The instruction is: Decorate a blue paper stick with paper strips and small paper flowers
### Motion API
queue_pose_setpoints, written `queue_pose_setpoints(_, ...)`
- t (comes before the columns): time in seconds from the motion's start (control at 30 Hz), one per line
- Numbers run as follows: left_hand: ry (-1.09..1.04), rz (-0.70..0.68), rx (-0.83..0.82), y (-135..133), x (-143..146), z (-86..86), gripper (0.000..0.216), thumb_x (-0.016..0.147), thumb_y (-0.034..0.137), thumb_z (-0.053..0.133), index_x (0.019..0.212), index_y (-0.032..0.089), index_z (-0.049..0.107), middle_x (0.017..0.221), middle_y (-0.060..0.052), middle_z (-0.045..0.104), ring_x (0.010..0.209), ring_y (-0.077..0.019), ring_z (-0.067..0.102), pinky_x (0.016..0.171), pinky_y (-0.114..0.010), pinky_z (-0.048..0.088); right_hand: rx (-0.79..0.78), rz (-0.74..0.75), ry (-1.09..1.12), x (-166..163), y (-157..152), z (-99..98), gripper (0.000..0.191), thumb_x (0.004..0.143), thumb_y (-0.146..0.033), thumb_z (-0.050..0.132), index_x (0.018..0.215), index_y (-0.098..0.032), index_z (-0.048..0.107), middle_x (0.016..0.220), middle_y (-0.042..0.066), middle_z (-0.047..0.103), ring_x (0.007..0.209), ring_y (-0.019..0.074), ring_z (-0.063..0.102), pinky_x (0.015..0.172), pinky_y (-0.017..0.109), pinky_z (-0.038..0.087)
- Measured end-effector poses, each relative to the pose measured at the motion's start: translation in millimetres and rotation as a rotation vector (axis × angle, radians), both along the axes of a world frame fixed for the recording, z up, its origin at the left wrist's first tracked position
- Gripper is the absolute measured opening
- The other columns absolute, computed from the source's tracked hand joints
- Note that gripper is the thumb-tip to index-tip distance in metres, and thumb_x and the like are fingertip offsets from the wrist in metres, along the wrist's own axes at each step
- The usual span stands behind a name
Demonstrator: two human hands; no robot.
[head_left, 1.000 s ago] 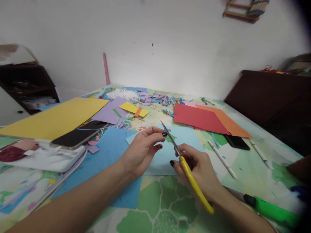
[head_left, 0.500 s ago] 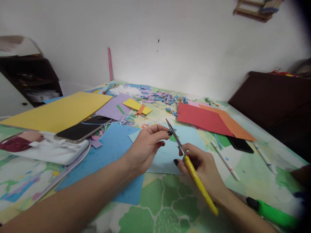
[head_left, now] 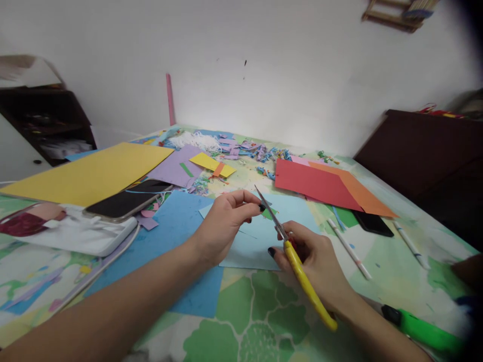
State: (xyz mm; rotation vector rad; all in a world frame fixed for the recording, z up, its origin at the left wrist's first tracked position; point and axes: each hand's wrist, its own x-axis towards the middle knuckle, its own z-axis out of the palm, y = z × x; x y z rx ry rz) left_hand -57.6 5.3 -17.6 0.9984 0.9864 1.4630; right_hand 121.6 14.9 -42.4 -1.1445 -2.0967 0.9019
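Note:
My right hand (head_left: 315,261) is wrapped round a pair of scissors (head_left: 302,276) with yellow handles, the metal blades pointing up and away from me. The fingers of my left hand (head_left: 230,221) are pinched close to the blades, and whatever is between them is too small to make out. Just behind the blades shows a small green paper piece (head_left: 270,214); I cannot tell whether it is held or lying down. Beneath both hands lies a light blue sheet (head_left: 249,254) with a thin dark line on it, partly over a darker blue sheet (head_left: 181,221).
Left are a yellow sheet (head_left: 94,171), a phone (head_left: 128,200) and a white plastic case (head_left: 101,239). Paper scraps (head_left: 241,148) lie at the back. Right are a red sheet (head_left: 317,183), an orange sheet (head_left: 366,196), a white pen (head_left: 349,250) and a green marker (head_left: 422,327).
Both hands and the scissors have shifted very slightly to the left. My left fingers have drawn closer together, and the grip on the scissors is the same.

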Motion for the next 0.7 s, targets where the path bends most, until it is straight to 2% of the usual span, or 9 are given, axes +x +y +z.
queue_pose_setpoints(0.5,0.095,0.010,0.062,2.2,-8.0,0.0,0.004,0.067,0.014,0.066,0.068,0.017,0.064,0.070,0.002,0.061,0.072,-0.0123,0.052,0.072,-0.027,0.039,0.034,-0.012,-0.043,2.6,-1.4,3.3,0.018,0.076,-0.034,0.060,0.071,-0.021,0.049,0.056,-0.006,0.035,0.054,0.0100,0.029,0.048,0.024,0.023)
queue_pose_setpoints(0.7,0.199,0.053,0.089,1.6,-10.7,3.7,0.003,0.064,0.013,0.066,0.065,0.015,0.064,0.067,0.002,0.062,0.069,-0.0117,0.052,0.070,-0.027,0.039,0.055,-0.012,-0.063,3.2,-1.4,2.0,0.019,0.075,-0.034,0.061,0.071,-0.020,0.050,0.056,-0.006,0.034,0.054,0.0098,0.028,0.047,0.023,0.023)
